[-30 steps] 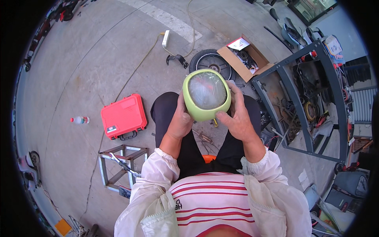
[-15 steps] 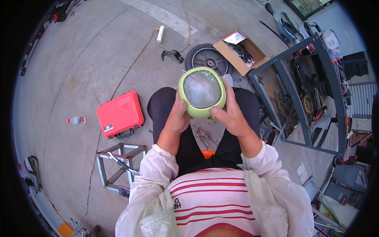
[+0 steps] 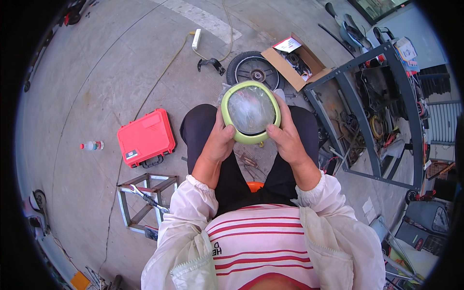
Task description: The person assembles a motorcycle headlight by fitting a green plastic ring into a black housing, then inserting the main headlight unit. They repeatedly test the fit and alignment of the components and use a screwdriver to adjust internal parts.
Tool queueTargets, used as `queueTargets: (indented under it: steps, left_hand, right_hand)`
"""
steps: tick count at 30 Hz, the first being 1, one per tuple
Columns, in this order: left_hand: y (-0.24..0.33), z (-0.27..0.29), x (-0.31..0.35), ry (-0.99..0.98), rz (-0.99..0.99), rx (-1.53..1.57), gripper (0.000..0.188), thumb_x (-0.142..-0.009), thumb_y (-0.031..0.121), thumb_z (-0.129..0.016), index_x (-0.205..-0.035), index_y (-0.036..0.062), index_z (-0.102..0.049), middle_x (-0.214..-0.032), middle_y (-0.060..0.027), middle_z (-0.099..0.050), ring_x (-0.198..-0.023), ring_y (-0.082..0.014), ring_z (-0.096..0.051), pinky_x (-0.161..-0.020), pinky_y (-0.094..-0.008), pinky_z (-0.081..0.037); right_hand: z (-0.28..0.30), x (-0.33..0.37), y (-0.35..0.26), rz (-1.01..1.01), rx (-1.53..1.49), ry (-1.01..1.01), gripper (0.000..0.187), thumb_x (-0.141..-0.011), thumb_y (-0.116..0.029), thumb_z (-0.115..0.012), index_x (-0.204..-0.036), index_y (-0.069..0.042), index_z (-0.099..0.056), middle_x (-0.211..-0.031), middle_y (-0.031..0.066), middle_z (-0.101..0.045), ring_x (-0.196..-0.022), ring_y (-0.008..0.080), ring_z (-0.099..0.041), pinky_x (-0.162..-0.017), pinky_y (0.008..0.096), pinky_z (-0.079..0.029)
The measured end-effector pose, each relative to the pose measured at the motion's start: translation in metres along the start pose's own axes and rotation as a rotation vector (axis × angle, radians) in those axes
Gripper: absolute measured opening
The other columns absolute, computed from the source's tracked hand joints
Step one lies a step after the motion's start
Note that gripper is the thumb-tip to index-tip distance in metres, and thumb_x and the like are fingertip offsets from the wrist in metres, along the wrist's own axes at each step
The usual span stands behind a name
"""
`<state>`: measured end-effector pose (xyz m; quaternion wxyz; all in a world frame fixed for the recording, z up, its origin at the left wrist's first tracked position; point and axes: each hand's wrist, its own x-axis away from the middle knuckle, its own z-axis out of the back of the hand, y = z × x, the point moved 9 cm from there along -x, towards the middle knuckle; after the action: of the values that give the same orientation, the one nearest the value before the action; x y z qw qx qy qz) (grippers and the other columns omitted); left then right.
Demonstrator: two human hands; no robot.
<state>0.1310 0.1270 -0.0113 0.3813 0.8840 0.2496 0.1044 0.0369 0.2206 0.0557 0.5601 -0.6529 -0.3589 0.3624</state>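
Observation:
Between my knees I hold a scooter headlight [image 3: 251,110], a rounded square with a lime-green housing and a clear, film-covered front facing up. My left hand [image 3: 220,137] grips its left side, thumb on the lower left rim. On the lower right rim rests the thumb of my right hand [image 3: 287,135], and its fingers wrap the right side. The fingers beneath the housing are mostly hidden.
On the floor ahead lie a wheel [image 3: 256,72], an open cardboard box [image 3: 275,60], a black bracket [image 3: 211,65] and a power strip [image 3: 196,38]. At left are a red case [image 3: 146,137], a bottle [image 3: 92,145] and a metal frame [image 3: 125,208] bearing wrenches. A grey rack [image 3: 357,116] stands right.
The headlight has shifted slightly right and turned a little in my hands. My right thumb has moved along the lower rim; both hands keep their hold.

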Motion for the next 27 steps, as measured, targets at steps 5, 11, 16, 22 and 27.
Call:
queueTargets:
  steps: [5,11,16,22,27]
  left_hand:
    - [0.001,0.0,0.002,0.004,-0.017,0.04,0.113,-0.072,0.059,-0.079,-0.152,0.0038,-0.021,-0.147,-0.0144,-0.037,-0.139,-0.0269,-0.036,-0.115,-0.041,-0.03]
    - [-0.001,0.003,0.002,-0.048,-0.042,-0.013,0.115,-0.071,0.056,-0.08,-0.153,0.0031,-0.018,-0.148,-0.0143,-0.037,-0.139,-0.0262,-0.037,-0.115,-0.0408,-0.029]
    - [0.0,0.005,0.005,-0.032,-0.06,0.001,0.118,-0.069,0.053,-0.083,-0.153,0.003,-0.018,-0.149,-0.0143,-0.037,-0.139,-0.0267,-0.036,-0.115,-0.0411,-0.029]
    - [0.003,0.002,0.005,-0.028,-0.056,0.022,0.119,-0.066,0.049,-0.085,-0.154,0.0048,-0.018,-0.149,-0.0137,-0.037,-0.14,-0.0272,-0.036,-0.116,-0.0415,-0.028]
    - [-0.002,0.006,0.006,-0.077,-0.042,0.042,0.118,-0.064,0.047,-0.086,-0.153,0.0073,-0.02,-0.15,-0.0127,-0.037,-0.14,-0.0276,-0.037,-0.116,-0.0415,-0.029]
  right_hand:
    - [-0.004,0.002,-0.003,0.025,0.007,-0.028,0.085,-0.091,-0.035,-0.064,-0.151,0.007,-0.021,-0.148,0.0193,-0.037,-0.139,0.0257,-0.034,-0.116,0.0351,-0.023]
    - [-0.001,0.008,0.008,0.06,-0.016,0.019,0.077,-0.099,-0.04,-0.05,-0.151,0.007,-0.02,-0.15,0.0198,-0.035,-0.14,0.026,-0.033,-0.117,0.0347,-0.021]
    - [-0.003,0.008,0.005,0.05,0.001,0.021,0.074,-0.101,-0.042,-0.046,-0.151,0.007,-0.023,-0.149,0.0194,-0.037,-0.14,0.0255,-0.033,-0.117,0.0346,-0.021]
    - [-0.002,0.007,0.004,0.047,-0.016,0.018,0.072,-0.1,-0.041,-0.046,-0.15,0.006,-0.025,-0.148,0.0188,-0.038,-0.139,0.0249,-0.035,-0.116,0.0342,-0.022]
    - [-0.004,0.007,-0.006,0.079,0.035,0.007,0.071,-0.099,-0.04,-0.047,-0.15,0.005,-0.027,-0.146,0.0184,-0.041,-0.137,0.0248,-0.038,-0.115,0.0343,-0.025]
